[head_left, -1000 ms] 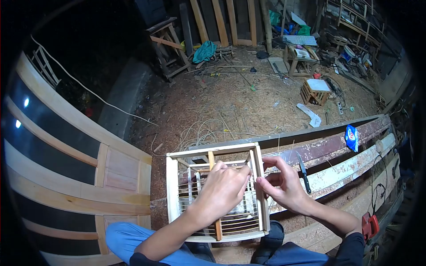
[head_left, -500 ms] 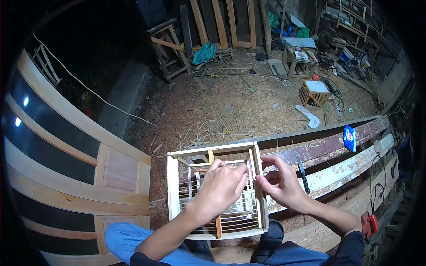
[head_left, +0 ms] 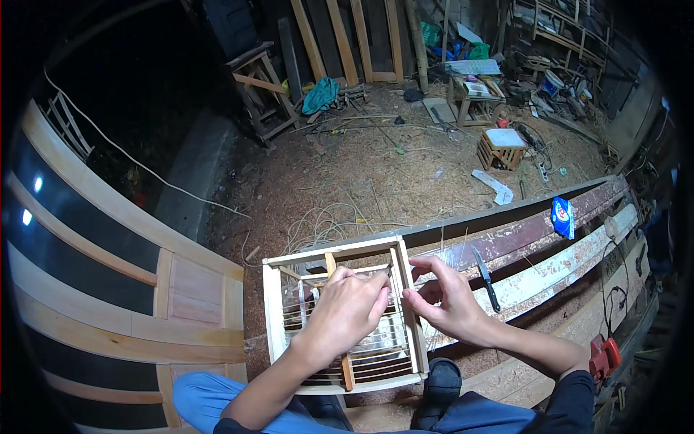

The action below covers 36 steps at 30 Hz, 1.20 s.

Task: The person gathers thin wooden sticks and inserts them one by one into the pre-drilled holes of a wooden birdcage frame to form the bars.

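A wooden frame with thin slats across it, like a small cage, stands in front of my knees. Over its upper middle is my left hand, its fingers pinched together near the right inner bar; what they hold is too small to make out. My right hand is at the frame's right side, thumb and fingertips against the outer bar. An orange-brown strip runs down the frame under my left hand. A knife with a black handle lies on the planks to the right.
Long planks stretch to the right, bearing a blue packet and a red tool. A panelled wooden door lies at the left. Coiled cane and a slatted crate are on the ground beyond.
The view has shifted slightly, so the frame and hands appear a little further left. Both hands keep nearly the same pose at the frame's right side.
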Available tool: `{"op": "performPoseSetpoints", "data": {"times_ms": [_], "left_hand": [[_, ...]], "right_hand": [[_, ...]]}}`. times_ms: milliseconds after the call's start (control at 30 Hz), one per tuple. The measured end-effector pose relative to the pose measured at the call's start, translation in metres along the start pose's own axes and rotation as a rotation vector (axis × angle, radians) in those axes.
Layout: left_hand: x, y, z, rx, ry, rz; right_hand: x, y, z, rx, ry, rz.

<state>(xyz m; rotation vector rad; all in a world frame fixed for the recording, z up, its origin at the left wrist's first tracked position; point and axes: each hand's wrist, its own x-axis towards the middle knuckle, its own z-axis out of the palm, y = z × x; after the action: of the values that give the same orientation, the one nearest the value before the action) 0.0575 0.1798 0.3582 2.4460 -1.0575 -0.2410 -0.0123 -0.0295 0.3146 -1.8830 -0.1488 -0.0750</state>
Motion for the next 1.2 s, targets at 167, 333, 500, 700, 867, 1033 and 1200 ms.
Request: {"op": "performPoseSetpoints", "data": {"times_ms": [167,333,500,700,867,1033,1200], "left_hand": [[-0.012,-0.006,-0.019,0.063,0.134,0.136],[-0.055,-0.030,-0.028,0.148,0.369,-0.007],[-0.075,-0.053,-0.017,0.148,0.379,-0.177],[-0.082,-0.054,-0.019,0.076,0.371,-0.180],[-0.083,-0.056,-0.019,0.037,0.353,-0.202],[-0.083,-0.060,-0.018,0.037,0.377,-0.176],[-0.083,-0.059,-0.018,-0.044,0.387,-0.192]], "right_hand": [[0.002,-0.004,-0.004,-0.008,-0.015,0.046],[0.011,-0.011,-0.006,-0.523,0.095,-0.312],[0.021,-0.024,0.009,-0.745,-0.091,-0.513],[0.032,-0.024,0.027,-0.590,-0.201,-0.389],[0.029,-0.015,0.036,-0.478,-0.106,-0.389],[0.030,-0.016,0.035,-0.458,-0.101,-0.370],[0.031,-0.016,0.036,-0.472,-0.100,-0.374]]}}
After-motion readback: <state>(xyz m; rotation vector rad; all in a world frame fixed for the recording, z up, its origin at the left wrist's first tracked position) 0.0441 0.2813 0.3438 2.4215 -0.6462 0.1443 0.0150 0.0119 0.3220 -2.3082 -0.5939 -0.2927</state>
